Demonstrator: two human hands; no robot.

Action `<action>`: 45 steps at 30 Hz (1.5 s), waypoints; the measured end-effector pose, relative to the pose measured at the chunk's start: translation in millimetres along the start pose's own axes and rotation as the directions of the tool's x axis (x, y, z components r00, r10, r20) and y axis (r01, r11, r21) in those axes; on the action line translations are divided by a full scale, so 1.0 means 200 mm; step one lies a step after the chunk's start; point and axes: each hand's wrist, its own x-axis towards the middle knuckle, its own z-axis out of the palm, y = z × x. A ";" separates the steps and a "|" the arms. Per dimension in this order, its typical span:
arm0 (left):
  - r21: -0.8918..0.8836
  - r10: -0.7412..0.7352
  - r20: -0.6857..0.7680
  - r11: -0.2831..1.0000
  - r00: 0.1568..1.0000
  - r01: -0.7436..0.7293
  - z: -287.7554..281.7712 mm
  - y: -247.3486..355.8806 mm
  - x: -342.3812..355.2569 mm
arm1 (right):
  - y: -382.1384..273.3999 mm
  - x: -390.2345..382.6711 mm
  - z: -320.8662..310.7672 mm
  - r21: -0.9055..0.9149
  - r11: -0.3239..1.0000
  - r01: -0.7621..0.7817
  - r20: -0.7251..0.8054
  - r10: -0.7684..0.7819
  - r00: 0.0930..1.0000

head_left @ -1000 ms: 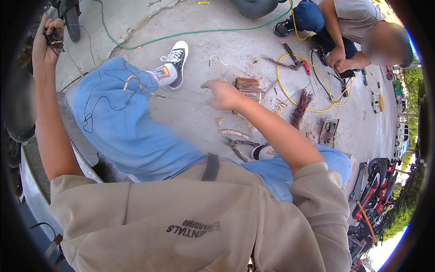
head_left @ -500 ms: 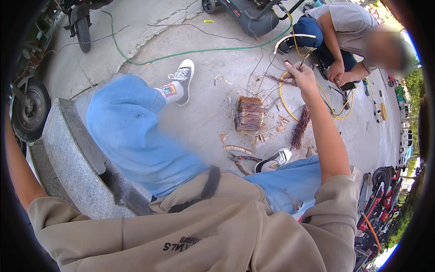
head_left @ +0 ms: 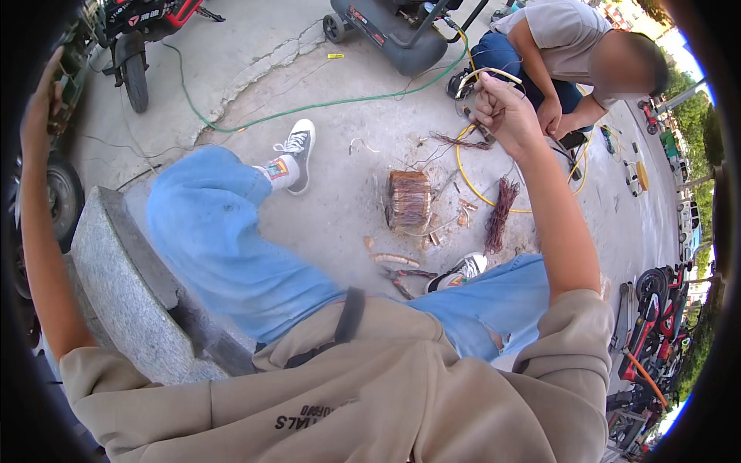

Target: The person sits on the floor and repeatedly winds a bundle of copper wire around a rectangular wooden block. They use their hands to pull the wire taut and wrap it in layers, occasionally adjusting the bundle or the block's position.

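My right hand [head_left: 505, 116] is raised at the upper right, fingers pinched together. What they hold is too small to make out; a curved cream strip [head_left: 505, 75] shows right behind the fingertips. Off at the left rim is my left hand [head_left: 48, 96], arm stretched out, its fingers apart and partly lost in the dark edge. Between my feet stands a block wound with copper-coloured wire [head_left: 409, 202], loose strands coming off its top. A bundle of reddish-brown wire [head_left: 502, 214] lies to its right. Pliers [head_left: 403, 282] rest by my right shoe.
A co-worker [head_left: 552, 46] crouches at the upper right, hands low. A black air compressor [head_left: 397, 42] stands beyond; a green hose [head_left: 324, 103] crosses the concrete. A yellow hose [head_left: 475, 185] loops near the block. Stone steps [head_left: 131, 278] and a wheel [head_left: 65, 197] are left.
My left hand has come into view at the left rim as that arm swung up. My right hand has shifted slightly left and up. The whole view has tilted a little.
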 end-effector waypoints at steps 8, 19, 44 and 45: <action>-0.597 0.076 0.691 0.622 0.719 0.507 1.85 1.03 -0.60 | 0.15 -0.13 -0.01 0.123 0.992 0.035 0.236 -0.063 0.970; -0.563 0.052 0.817 0.291 0.574 0.774 2.20 1.10 -0.84 | 0.17 -0.13 -0.13 -0.068 0.961 0.270 -0.022 -0.272 0.962; -0.860 -0.169 0.284 0.390 0.944 0.329 1.38 0.56 -0.02 | 0.68 -0.22 -0.03 -0.850 -0.318 0.420 0.242 0.473 0.847; -0.849 -0.161 0.302 0.403 0.940 0.342 1.42 0.62 -0.09 | 0.59 -0.15 0.10 -0.911 -0.182 0.370 0.314 0.276 0.908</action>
